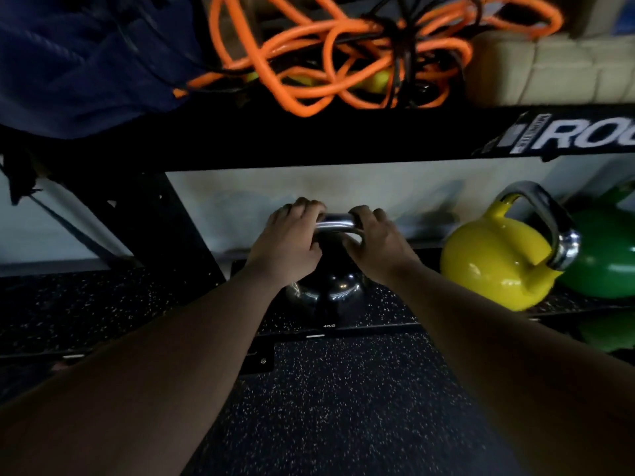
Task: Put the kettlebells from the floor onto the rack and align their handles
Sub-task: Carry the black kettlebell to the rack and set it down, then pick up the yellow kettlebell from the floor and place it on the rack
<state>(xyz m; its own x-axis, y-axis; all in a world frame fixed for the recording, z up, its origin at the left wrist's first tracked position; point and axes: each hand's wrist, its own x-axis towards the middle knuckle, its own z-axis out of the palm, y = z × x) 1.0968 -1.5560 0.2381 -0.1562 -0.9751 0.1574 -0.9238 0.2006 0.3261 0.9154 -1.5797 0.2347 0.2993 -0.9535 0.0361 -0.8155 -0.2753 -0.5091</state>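
**Black kettlebell at the rack, both hands on its handle**

While both hands hold the chrome handle, the black kettlebell (324, 286) sits dead centre on the lower rack shelf (388, 305), just behind the front lip marked 4KG. My left hand (287, 243) wraps the handle's 9 o'clock end, my right hand (376, 243) the 3 o'clock end; each grip is closed on the handle, fingers curled over the bar. Can't tell if the bell's full weight is down yet or still carried; the base is dark.

Progress, my read: at least three bells are on the shelf. At 3 o'clock from the black one stands the yellow kettlebell (494, 266), well apart from it, and touching or just beside it further toward 3 o'clock the green kettlebell (604, 262), cut off by the frame edge. Yellow's handle is turned slantwise, running back-to-front, whereas the black handle lies left-to-right. So alignment is not done: one of them needs a twist.

Floor (343, 407) at 6 o'clock shows no more bells in view, but the view is narrow, so I can't say none remain.

Upper shelf at 12 o'clock carries orange cords (309, 73), not task items.
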